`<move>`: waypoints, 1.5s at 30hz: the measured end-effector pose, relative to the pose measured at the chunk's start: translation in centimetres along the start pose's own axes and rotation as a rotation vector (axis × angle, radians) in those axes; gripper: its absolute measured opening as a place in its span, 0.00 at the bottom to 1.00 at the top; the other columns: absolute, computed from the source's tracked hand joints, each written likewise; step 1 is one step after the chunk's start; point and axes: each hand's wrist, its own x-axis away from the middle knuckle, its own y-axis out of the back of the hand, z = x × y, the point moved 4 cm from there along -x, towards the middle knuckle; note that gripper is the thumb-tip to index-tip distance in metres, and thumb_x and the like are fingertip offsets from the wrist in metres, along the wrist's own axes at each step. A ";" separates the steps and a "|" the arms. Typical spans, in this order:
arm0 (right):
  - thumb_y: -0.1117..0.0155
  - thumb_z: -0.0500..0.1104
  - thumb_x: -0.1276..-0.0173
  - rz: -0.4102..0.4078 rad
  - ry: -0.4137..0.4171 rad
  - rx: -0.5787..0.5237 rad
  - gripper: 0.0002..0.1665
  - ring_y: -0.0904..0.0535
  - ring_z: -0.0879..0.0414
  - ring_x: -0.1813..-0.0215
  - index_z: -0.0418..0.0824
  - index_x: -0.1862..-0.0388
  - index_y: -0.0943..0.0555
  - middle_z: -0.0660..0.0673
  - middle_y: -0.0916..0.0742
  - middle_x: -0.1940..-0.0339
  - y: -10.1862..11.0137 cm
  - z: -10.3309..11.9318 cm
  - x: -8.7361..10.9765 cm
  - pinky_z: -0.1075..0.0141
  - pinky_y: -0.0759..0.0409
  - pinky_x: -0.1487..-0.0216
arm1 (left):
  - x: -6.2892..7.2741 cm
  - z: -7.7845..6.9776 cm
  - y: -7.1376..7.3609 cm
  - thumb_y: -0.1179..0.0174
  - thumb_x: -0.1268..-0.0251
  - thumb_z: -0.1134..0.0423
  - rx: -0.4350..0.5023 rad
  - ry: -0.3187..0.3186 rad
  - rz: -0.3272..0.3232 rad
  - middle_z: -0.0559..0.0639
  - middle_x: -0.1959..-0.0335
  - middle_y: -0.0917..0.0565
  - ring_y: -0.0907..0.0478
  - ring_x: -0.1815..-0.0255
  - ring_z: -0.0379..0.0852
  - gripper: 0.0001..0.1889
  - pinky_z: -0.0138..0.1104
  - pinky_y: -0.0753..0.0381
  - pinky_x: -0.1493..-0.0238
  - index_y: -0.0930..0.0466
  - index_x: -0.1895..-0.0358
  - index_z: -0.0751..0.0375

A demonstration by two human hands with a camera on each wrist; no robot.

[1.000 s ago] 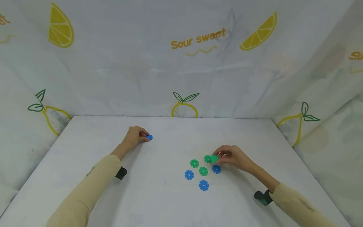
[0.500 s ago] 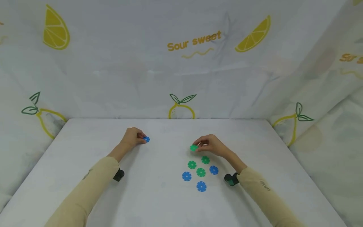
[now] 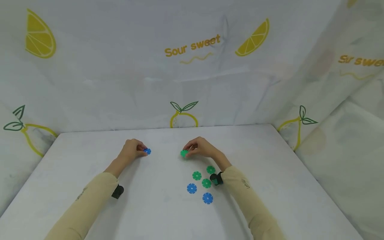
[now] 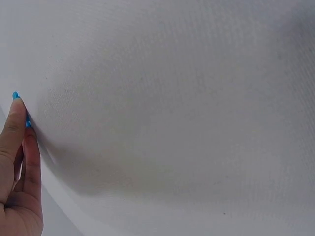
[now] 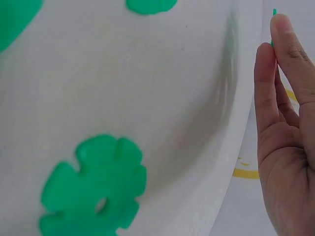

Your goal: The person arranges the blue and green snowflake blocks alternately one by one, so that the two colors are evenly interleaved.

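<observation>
Between thumb and fingers my left hand pinches a blue notched disc at the back left of the table; the left wrist view shows the disc nearly edge-on. To its right, my right hand pinches a green notched disc by its edge. A gap separates the two held discs. Nearer the front lie loose green discs and two blue discs. A notched green disc with a centre hole looms close in the right wrist view.
The white table meets a lemon-printed cloth along its back edge. A black wrist camera hangs under the right forearm, over the area of the loose discs. Another wrist camera is under the left forearm.
My right hand has carried the green disc leftward and back, away from the loose discs and closer to my left hand. The left hand keeps its blue disc. The head view has shifted slightly.
</observation>
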 end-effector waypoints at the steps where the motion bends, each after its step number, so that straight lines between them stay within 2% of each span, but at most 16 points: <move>1: 0.28 0.34 0.43 -0.005 -0.014 -0.002 0.13 0.18 0.53 0.62 0.31 0.58 0.15 0.40 0.12 0.59 -0.2 0.1 -0.4 0.67 0.20 0.56 | 0.0 0.0 0.0 0.31 0.46 0.72 0.002 0.001 0.000 0.57 0.70 0.16 0.21 0.66 0.49 0.10 0.42 0.20 0.58 0.16 0.61 0.74; 8: 0.27 0.35 0.44 -0.058 -0.079 -0.033 0.14 0.18 0.56 0.62 0.33 0.59 0.14 0.43 0.12 0.60 -1.2 0.2 -2.6 0.70 0.21 0.57 | 0.1 0.1 -0.1 0.31 0.47 0.72 0.006 0.011 0.002 0.57 0.70 0.17 0.21 0.67 0.49 0.10 0.41 0.19 0.59 0.16 0.62 0.74; 21: 0.26 0.36 0.45 -0.147 -0.094 -0.053 0.15 0.18 0.55 0.60 0.33 0.58 0.14 0.42 0.12 0.60 -2.9 1.1 -5.7 0.71 0.22 0.57 | -0.1 0.1 -0.1 0.31 0.48 0.72 0.003 0.019 -0.009 0.58 0.70 0.16 0.20 0.66 0.50 0.10 0.41 0.19 0.59 0.16 0.62 0.74; 35: 0.25 0.38 0.46 -0.176 -0.189 -0.019 0.15 0.20 0.59 0.64 0.35 0.59 0.14 0.44 0.12 0.62 -4.9 1.5 -7.7 0.73 0.23 0.60 | -0.3 0.0 -0.1 0.30 0.49 0.73 -0.005 0.011 -0.012 0.58 0.70 0.16 0.19 0.66 0.49 0.10 0.40 0.19 0.59 0.16 0.63 0.74; 45: 0.25 0.40 0.45 -0.152 -0.207 0.003 0.15 0.21 0.60 0.64 0.37 0.59 0.13 0.45 0.12 0.61 -6.1 2.1 -8.9 0.73 0.24 0.60 | -0.3 0.2 -0.3 0.30 0.48 0.73 0.004 0.007 -0.006 0.59 0.69 0.15 0.18 0.66 0.50 0.10 0.41 0.18 0.59 0.16 0.62 0.74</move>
